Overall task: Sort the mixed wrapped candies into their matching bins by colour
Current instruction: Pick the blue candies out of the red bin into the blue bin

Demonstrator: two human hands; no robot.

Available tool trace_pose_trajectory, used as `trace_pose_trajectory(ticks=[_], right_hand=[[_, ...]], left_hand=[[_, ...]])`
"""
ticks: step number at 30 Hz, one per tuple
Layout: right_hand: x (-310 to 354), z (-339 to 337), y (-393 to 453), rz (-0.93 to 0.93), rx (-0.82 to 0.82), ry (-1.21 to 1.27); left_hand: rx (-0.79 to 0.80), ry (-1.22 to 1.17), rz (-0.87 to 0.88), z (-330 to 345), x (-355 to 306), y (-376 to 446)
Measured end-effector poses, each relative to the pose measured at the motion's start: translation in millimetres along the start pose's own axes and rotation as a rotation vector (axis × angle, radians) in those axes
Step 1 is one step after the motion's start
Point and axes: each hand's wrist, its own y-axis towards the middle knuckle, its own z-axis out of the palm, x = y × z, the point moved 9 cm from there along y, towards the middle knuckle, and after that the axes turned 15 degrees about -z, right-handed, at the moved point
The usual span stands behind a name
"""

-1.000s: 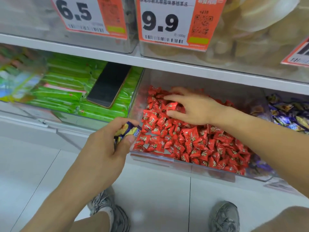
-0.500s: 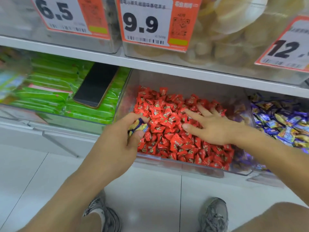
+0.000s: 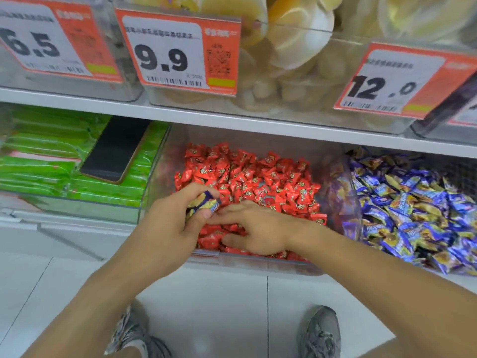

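Note:
A clear bin (image 3: 265, 264) in the middle of the lower shelf is full of red wrapped candies (image 3: 260, 177). My left hand (image 3: 167, 228) hovers at the bin's front left corner and pinches a few blue-and-yellow wrapped candies (image 3: 204, 204) between thumb and fingers. My right hand (image 3: 258, 228) lies palm down on the red candies near the front, its fingers spread and reaching left until they touch my left hand. The bin to the right holds a heap of blue-and-yellow candies (image 3: 413, 210).
The left bin holds green packets (image 3: 46, 161) with a black phone (image 3: 116, 151) lying on top. The upper shelf carries clear bins of pale yellow sweets (image 3: 296, 47) behind orange price tags (image 3: 178, 50). My shoes (image 3: 320, 332) stand on white floor tiles below.
The view has drifted right, showing more of the blue-and-yellow bin. My right hand has slid from the middle of the red candies toward the front left, up against my left hand.

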Motion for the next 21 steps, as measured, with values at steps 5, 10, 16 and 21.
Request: trace_pose_trajectory(ticks=[5, 10, 16, 21], right_hand=[[-9.3, -27.3, -42.7, 0.076, 0.082, -0.096], [-50.2, -55.0, -50.7, 0.285, 0.119, -0.137], [-37.1, -25.6, 38.8, 0.204, 0.14, -0.027], [-55.2, -26.4, 49.3, 0.209, 0.176, -0.274]], left_hand=[[0.008, 0.001, -0.02, -1.7, 5.1, 3.2], [0.006, -0.006, -0.033, -2.6, 8.1, 5.4], [0.0, 0.019, -0.03, -0.9, 8.0, 9.1], [-0.011, 0.01, -0.031, -3.7, 10.9, 14.9]])
